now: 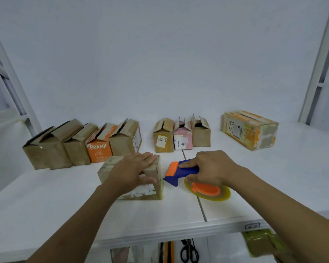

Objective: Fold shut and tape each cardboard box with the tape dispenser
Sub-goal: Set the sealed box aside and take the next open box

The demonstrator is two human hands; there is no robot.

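Observation:
A small worn cardboard box (152, 186) lies closed on the white table (46, 196) in front of me. My left hand (133, 169) holds it from above, fingers flat over the top and thumb on the near side. Just to its right, my right hand (211, 169) grips the blue and orange tape dispenser (184, 170), whose blue nose almost touches the box's right face. Its roll of clear tape (209, 192) hangs below the hand.
Several open boxes stand in a row at back left, one orange, marked PRAMY (99, 150). Three small open boxes (181, 135) stand at back centre. A larger closed yellow box (251, 130) sits at back right. Scissors (189, 251) hang below the table edge.

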